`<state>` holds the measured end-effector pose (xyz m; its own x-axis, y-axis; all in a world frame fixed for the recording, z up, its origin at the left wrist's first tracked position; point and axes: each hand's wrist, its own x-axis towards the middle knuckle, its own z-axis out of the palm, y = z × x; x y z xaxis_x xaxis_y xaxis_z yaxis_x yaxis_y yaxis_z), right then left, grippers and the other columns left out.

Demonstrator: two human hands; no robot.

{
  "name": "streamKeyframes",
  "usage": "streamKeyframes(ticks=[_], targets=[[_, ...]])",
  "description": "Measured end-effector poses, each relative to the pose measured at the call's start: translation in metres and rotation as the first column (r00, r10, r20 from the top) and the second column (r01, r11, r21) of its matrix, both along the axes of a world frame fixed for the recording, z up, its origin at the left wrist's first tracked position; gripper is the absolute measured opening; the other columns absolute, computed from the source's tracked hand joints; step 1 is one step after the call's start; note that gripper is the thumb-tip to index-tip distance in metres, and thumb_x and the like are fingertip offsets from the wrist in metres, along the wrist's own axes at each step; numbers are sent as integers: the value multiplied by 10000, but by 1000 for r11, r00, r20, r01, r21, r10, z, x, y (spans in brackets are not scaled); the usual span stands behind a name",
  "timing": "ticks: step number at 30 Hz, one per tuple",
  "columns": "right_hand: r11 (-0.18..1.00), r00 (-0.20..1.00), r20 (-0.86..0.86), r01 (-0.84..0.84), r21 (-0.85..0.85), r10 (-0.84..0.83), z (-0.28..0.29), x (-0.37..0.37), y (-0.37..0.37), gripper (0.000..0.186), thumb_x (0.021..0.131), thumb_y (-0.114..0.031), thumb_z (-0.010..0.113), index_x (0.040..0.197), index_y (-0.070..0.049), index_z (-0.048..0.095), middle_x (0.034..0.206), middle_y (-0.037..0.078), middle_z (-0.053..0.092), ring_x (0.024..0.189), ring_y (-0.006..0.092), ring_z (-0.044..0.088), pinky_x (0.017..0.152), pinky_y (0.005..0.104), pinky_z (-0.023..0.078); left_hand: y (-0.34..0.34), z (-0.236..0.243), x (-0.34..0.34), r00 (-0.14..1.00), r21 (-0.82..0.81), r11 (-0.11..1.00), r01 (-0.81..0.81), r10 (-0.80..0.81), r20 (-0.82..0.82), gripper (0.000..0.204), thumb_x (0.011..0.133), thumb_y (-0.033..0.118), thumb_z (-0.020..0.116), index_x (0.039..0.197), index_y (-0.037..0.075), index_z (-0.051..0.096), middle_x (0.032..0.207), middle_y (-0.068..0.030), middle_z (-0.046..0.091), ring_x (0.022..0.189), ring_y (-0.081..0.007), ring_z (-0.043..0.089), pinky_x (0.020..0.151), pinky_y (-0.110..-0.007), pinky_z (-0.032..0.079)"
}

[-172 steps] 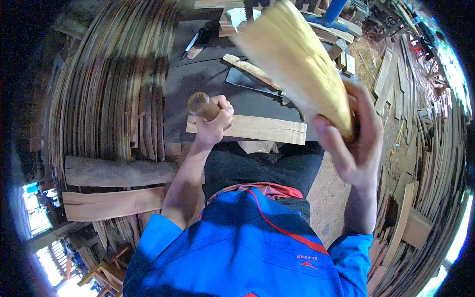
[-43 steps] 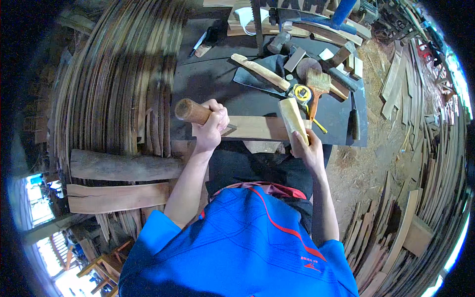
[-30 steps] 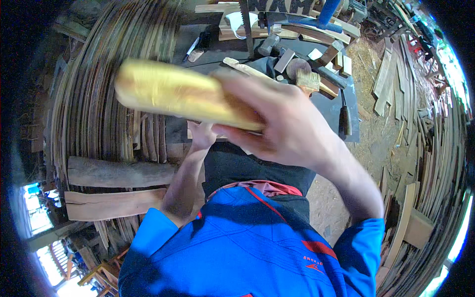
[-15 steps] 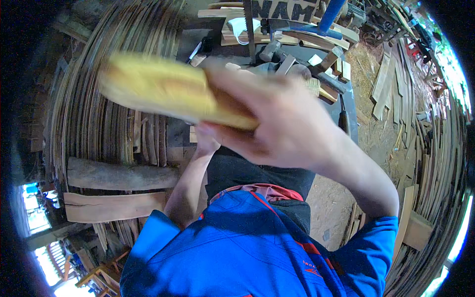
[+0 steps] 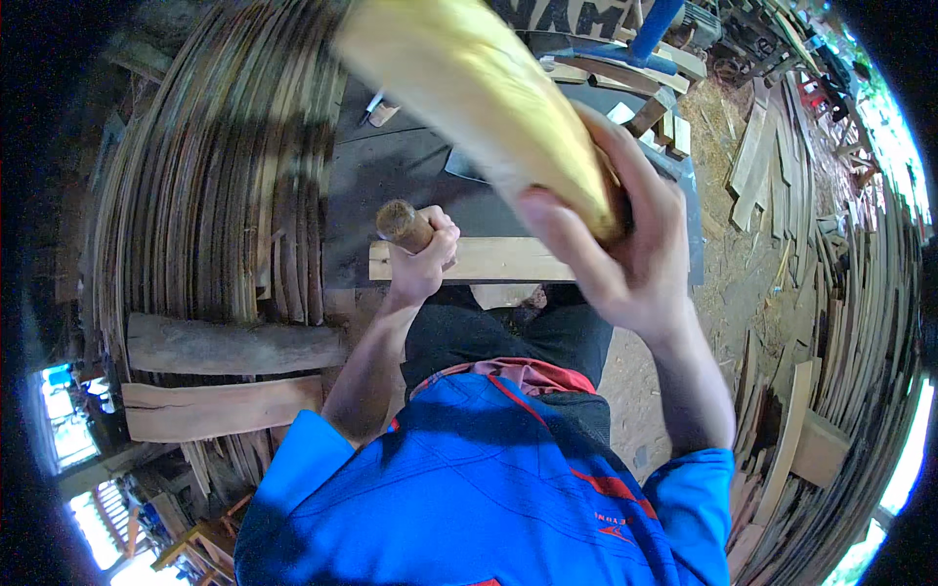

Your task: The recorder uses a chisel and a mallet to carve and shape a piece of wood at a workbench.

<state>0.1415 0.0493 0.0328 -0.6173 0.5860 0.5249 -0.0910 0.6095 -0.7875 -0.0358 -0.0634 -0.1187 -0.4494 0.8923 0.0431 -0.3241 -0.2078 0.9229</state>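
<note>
My right hand [image 5: 630, 254] grips a pale yellow wooden mallet [image 5: 479, 107] by its near end. The mallet is raised toward the camera and slants up to the left, slightly blurred. Lower and to the left, my left hand [image 5: 425, 256] is closed around the round wooden handle of a chisel [image 5: 404, 225]. The handle's worn end points up; the blade is hidden beneath my fist. That fist is at the left part of a light wooden board [image 5: 498, 258] lying across the near edge of the dark bench. The mallet is apart from the chisel.
The dark bench top [image 5: 381, 176] stretches ahead. Wood blocks [image 5: 674, 135] and a blue clamp or bar [image 5: 653, 34] are at its far right. Stacked planks [image 5: 215, 166] stand on the left, and more boards [image 5: 767, 161] lie on the floor to the right.
My right hand has moved to the right, and the mallet has swung from nearly level to pointing up and away. The chisel handle and board, hidden before, now show.
</note>
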Motion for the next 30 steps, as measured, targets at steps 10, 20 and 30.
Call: streamKeyframes(ticks=[10,20,30], targets=[[900,951,153,303,-313,-267,-237,-18,-8,506,881,-259,667,1275,7,496,1014,199,677,928,295,678,805,358,522,-17,2,-38,997,249,968,-21,3,72,251,816,52,478,608,94,346,474,15,324,416,-104,269,431,-286,258],[827,882,227,468,-311,-413,-237,-43,2,453,883,-232,657,1254,-18,511,972,244,671,917,346,686,758,376,533,-31,-6,-29,1000,232,973,19,-20,4,213,829,124,466,652,117,348,488,7,327,427,-114,267,444,-288,240],[828,899,212,435,-355,-382,-242,-37,5,467,879,-245,677,1249,-13,512,1001,219,674,922,297,688,761,360,530,-17,-1,-26,998,234,972,2,14,-65,241,829,108,482,625,96,355,464,6,340,410,-101,285,422,-282,253]])
